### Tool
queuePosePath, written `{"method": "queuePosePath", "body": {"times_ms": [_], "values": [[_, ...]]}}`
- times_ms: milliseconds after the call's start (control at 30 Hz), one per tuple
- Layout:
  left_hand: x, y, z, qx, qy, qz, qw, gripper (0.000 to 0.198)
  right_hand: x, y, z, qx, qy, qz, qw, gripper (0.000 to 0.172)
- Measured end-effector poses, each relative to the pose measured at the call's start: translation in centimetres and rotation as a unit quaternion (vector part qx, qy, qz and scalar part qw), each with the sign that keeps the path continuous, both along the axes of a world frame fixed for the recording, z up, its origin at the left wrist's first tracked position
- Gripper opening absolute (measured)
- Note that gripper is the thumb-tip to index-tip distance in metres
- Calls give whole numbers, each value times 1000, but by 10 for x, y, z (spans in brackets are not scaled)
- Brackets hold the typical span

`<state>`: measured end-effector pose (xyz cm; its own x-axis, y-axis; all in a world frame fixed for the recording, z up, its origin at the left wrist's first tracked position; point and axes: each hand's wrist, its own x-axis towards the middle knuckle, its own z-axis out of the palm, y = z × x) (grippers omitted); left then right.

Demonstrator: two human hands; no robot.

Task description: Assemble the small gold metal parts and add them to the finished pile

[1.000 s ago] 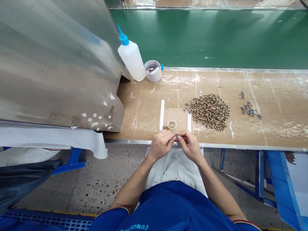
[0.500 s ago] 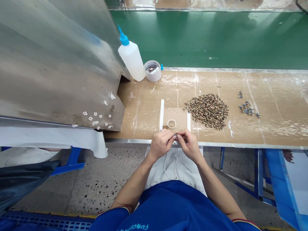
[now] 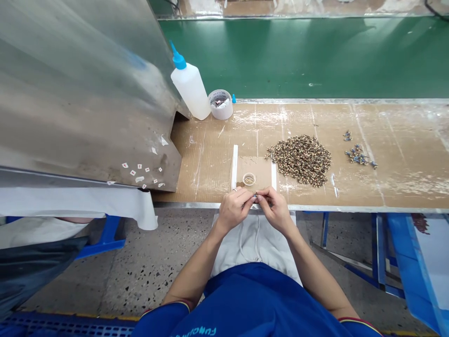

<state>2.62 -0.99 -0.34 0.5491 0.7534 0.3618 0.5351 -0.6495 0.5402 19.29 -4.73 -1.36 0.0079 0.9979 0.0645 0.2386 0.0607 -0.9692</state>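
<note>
Both forearms angle inward from the blue sleeves; wrists are raised, and the left hand [image 3: 234, 210] and right hand [image 3: 276, 210] meet at the near edge of the surface [image 3: 206, 159]. Both grips are closed: thumb and fingertips of each hand pinch a small blue-tipped part [image 3: 255, 195] between them, just above the surface edge. Its shape is too small to make out and the fingers partly cover it. A ring shows on one finger of the left hand [image 3: 235, 190].

Directly ahead of the hands lies a cardboard pad [image 3: 257, 167], flanked by two white strips [image 3: 234, 166]. On it sits a small clear round dish [image 3: 249, 179], just beyond the fingers, holding a thin gold-coloured loop. Right of the pad is a heap of speckled gold-brown beads [image 3: 298, 160], touching the pad's corner. Farther right, well apart, lies a scatter of small blue-and-silver parts [image 3: 357, 155].

Up and left stand a white glue bottle [image 3: 190, 89] with a blue nozzle and a round tub [image 3: 220, 105] holding scraps. A steel panel [image 3: 80, 98] rises at left, bearing small paper labels [image 3: 140, 173]. A green belt [image 3: 301, 56] runs beyond the surface.
</note>
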Motion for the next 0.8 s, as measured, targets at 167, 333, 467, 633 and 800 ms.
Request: {"method": "queuePosePath", "body": {"times_ms": [167,333,467,633,800], "values": [[0,0,-1,-7,7,5,1000,48,3,2,3,-11,12,14,1000,28],[-1,0,0,-3,-9,-6,1000,47,6,5,11,-4,28,44,999,26],[-3,1,1,-29,-9,-17,999,46,8,6,13,-8,23,59,998,24],[-5,2,1,-46,-5,-20,999,46,7,5,12,-14,20,60,998,24],[-3,1,2,-43,-8,-14,999,46,6,5,13,-16,17,54,998,24]]}}
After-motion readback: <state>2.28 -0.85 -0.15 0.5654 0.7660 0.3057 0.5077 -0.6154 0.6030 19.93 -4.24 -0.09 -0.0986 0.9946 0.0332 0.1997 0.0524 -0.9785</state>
